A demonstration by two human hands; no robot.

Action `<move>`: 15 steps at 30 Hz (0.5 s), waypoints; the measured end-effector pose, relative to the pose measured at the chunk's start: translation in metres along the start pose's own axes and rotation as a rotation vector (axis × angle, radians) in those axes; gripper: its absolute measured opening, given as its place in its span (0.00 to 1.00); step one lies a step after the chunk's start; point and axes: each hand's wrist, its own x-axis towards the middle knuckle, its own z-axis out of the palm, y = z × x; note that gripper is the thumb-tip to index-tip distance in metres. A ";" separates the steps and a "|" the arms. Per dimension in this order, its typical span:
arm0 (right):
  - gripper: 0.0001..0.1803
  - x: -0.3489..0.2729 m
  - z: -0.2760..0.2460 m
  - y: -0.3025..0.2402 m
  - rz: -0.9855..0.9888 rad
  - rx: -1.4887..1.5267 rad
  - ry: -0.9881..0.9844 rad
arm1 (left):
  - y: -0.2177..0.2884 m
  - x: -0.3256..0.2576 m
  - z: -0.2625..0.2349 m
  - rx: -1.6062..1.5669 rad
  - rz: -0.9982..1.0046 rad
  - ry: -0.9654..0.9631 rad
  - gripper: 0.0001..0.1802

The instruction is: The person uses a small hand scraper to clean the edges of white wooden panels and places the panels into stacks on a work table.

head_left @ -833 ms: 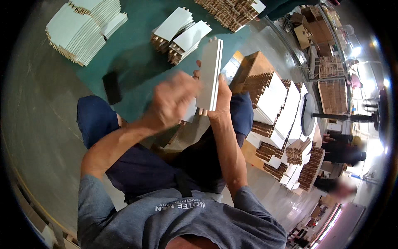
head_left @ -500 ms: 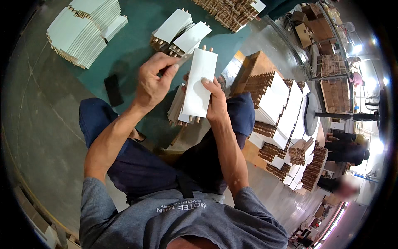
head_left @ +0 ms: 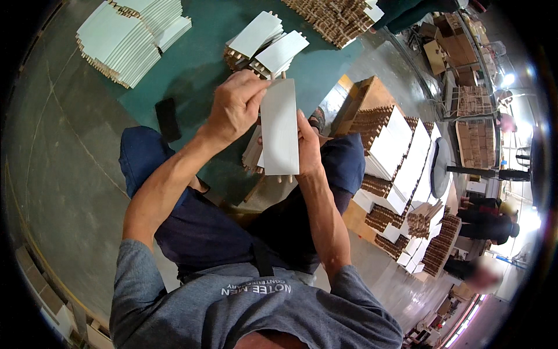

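In front of me a flat white board [head_left: 279,128] stands nearly lengthwise, with short wooden dowels poking out of its upper and lower ends. My right hand [head_left: 309,145] grips it along the right edge, thumb at the side and the other fingers mostly hidden behind. My left hand [head_left: 237,104] is closed in a pinch at the board's upper left corner; what lies between its fingertips, if anything, is hidden. Just beyond are two small stacks of like boards [head_left: 282,51] on the green table [head_left: 200,29]. More boards [head_left: 252,152] show partly behind the held one.
A large fanned stack of white boards [head_left: 116,43] is at the far left, and a dowelled stack [head_left: 331,20] at the back. A dark phone-like slab [head_left: 168,119] lies near my left knee. Piled boards [head_left: 395,145] and a round-based stand [head_left: 440,167] occupy the right.
The board has turned more upright and shifted slightly down. My right thumb has moved off its face to the edge. My left hand has come right and touches its upper corner.
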 end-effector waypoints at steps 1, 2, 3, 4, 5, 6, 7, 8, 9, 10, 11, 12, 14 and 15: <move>0.26 0.001 -0.004 0.002 -0.008 0.073 0.070 | 0.002 -0.002 0.002 0.031 0.056 -0.037 0.11; 0.25 0.002 -0.009 0.005 -0.017 0.147 0.141 | 0.006 -0.006 0.004 0.062 0.113 -0.073 0.12; 0.24 0.004 -0.009 0.005 -0.025 0.217 0.213 | 0.013 -0.011 0.011 0.028 0.148 -0.108 0.12; 0.24 0.004 -0.008 0.005 -0.037 0.176 0.248 | 0.018 -0.015 0.014 0.008 0.151 -0.111 0.12; 0.24 0.005 -0.006 0.005 -0.050 0.134 0.284 | 0.022 -0.017 0.017 -0.012 0.154 -0.113 0.12; 0.24 0.004 -0.003 0.006 -0.057 0.096 0.318 | 0.025 -0.020 0.017 -0.028 0.151 -0.118 0.12; 0.24 0.004 -0.002 0.006 -0.064 0.077 0.298 | 0.018 -0.019 0.016 0.049 0.098 -0.141 0.12; 0.24 0.005 -0.002 0.005 -0.071 0.059 0.277 | 0.011 -0.012 0.014 0.054 0.087 -0.092 0.12; 0.24 0.006 -0.003 0.005 -0.083 0.044 0.257 | 0.003 -0.002 0.012 0.059 0.080 -0.048 0.12; 0.25 0.006 -0.004 0.007 -0.076 0.094 0.271 | 0.001 0.003 0.009 0.063 0.073 -0.004 0.12; 0.25 0.007 -0.005 0.008 -0.070 0.144 0.285 | 0.004 0.000 0.007 0.082 0.059 -0.063 0.11; 0.26 0.010 -0.006 0.007 -0.065 0.191 0.293 | 0.008 -0.005 0.011 0.032 0.137 -0.096 0.11; 0.27 0.012 -0.010 0.002 -0.073 0.129 0.241 | 0.028 -0.028 0.025 -0.085 0.293 -0.161 0.12; 0.28 0.012 -0.010 0.000 -0.075 0.099 0.219 | 0.044 -0.039 0.030 -0.142 0.245 -0.210 0.14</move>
